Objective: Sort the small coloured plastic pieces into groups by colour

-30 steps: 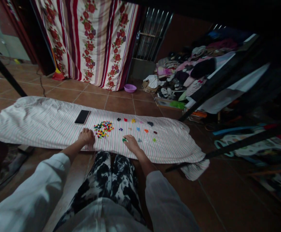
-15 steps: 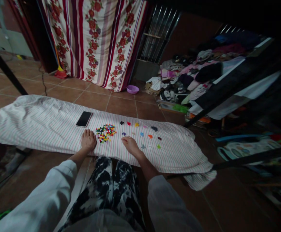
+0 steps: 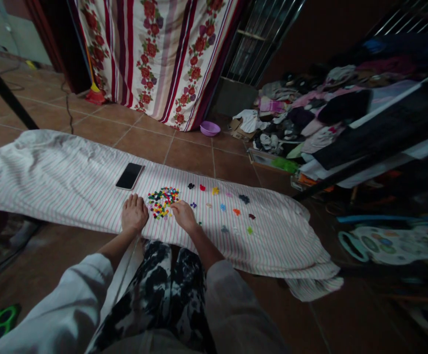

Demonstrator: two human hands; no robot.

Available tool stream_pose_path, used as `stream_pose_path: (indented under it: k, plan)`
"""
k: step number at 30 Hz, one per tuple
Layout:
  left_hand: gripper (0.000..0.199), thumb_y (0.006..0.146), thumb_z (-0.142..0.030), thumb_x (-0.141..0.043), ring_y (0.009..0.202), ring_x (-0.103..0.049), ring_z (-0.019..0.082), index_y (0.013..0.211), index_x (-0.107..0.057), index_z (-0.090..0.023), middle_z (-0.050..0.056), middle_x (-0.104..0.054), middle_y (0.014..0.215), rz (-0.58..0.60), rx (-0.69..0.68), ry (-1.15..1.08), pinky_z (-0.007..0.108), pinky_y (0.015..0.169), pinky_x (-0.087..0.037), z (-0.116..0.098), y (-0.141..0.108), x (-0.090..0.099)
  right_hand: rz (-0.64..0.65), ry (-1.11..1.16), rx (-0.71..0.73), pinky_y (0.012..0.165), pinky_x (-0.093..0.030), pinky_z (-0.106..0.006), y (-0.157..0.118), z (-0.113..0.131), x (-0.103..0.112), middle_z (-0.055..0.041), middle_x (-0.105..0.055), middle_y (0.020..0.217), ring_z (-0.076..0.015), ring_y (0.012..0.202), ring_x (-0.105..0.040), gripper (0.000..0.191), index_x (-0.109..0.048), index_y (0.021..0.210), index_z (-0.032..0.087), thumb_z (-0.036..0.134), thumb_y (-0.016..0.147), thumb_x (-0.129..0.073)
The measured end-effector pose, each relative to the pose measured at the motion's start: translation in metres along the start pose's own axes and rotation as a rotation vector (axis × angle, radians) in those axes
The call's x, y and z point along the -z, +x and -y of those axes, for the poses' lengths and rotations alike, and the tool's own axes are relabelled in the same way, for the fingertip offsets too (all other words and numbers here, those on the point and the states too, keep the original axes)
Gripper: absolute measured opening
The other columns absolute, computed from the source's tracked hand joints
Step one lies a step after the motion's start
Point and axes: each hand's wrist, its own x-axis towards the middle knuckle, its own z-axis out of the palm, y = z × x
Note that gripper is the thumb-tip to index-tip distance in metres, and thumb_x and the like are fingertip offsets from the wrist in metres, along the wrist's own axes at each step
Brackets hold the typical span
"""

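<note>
1. Head view, centre of frame: a pile of small coloured pieces [image 3: 163,200] lies on a striped cloth [image 3: 66,182]. The heap is roughly round; single pieces are too small to read for direction.
2. Right hand [image 3: 184,215]: at the pile's right edge, fingers directed toward the upper left of the frame. Thumb and fingertips close together, grip narrow; whether a piece is held cannot be told.
3. Left hand [image 3: 134,215]: just left of the pile, palm down, flattened, fingers toward the top of the frame.
4. Small clusters [image 3: 236,212]: right of the pile, rows sloping down rightward.
5. Phone [image 3: 130,176]: above the left hand, long axis lower left to upper right.
</note>
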Motion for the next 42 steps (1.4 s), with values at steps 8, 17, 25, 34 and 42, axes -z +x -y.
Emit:
stream_pose_path:
  k: [8,17,25,34,42]
  plan:
    - [0.044,0.092,-0.027,-0.032,0.140,-0.034,0.031,0.126,-0.053,-0.009,0.019,-0.047,0.144,-0.006,0.008,0.001,0.048,0.112,-0.026,0.000,0.000,-0.002,0.008,-0.067,-0.002,0.091,-0.042,-0.028,0.009,0.006,-0.006,-0.0072,-0.065,0.101,-0.0183,0.099,-0.057,0.029,-0.071,0.106,0.024,0.023,0.096,-0.044]
    - [0.043,0.091,-0.028,-0.033,0.141,-0.033,0.030,0.125,-0.053,-0.012,0.018,-0.048,0.143,-0.034,0.004,-0.019,0.048,0.112,-0.027,0.001,-0.002,-0.003,0.005,-0.126,-0.064,0.091,-0.042,-0.032,0.016,0.017,-0.007,-0.0097,-0.061,0.109,-0.0210,0.105,-0.053,0.022,-0.067,0.103,0.021,0.027,0.096,-0.047]
    - [0.042,0.089,-0.028,-0.033,0.139,-0.035,0.032,0.121,-0.055,-0.011,0.020,-0.050,0.140,-0.055,-0.001,-0.070,0.049,0.112,-0.028,-0.001,-0.002,0.000,-0.029,-0.159,-0.062,0.091,-0.041,-0.032,0.015,0.021,-0.007,-0.0090,-0.062,0.107,-0.0201,0.102,-0.054,0.021,-0.065,0.102,0.020,0.023,0.095,-0.046]
    - [0.042,0.090,-0.028,-0.031,0.138,-0.038,0.032,0.117,-0.057,-0.009,0.021,-0.051,0.138,-0.062,-0.010,-0.033,0.047,0.112,-0.030,-0.001,-0.002,0.000,-0.099,-0.106,-0.038,0.087,-0.041,-0.028,0.002,0.016,0.008,-0.0046,-0.065,0.102,-0.0174,0.099,-0.056,0.015,-0.063,0.097,0.022,0.025,0.094,-0.049]
    - [0.042,0.089,-0.029,-0.033,0.138,-0.038,0.031,0.119,-0.057,-0.012,0.019,-0.053,0.137,-0.064,0.001,-0.053,0.048,0.112,-0.030,0.000,-0.002,-0.001,-0.140,-0.011,-0.132,0.084,-0.041,-0.026,-0.004,-0.013,0.015,-0.0033,-0.068,0.098,-0.0157,0.095,-0.058,0.014,-0.062,0.096,0.022,0.019,0.093,-0.048]
